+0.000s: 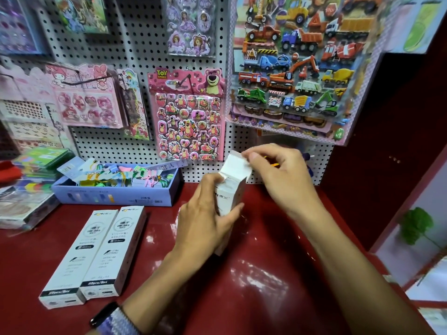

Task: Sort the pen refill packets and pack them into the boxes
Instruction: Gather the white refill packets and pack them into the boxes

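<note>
Left hand [208, 213] clamps the upright white refill box [229, 192] while right hand [278, 170] pinches its open flap [238, 164]; forcing could crease it.

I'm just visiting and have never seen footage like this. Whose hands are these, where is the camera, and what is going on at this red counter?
There is no machine: a person wears a camera on the head, looking down at their own hands. The left hand grips an upright white box, while the right hand pinches its open top flap. On the red counter lie two closed white refill boxes side by side. Behind them sits an open blue box full of colourful items. Sticker sheets hang on the pegboard.
</note>
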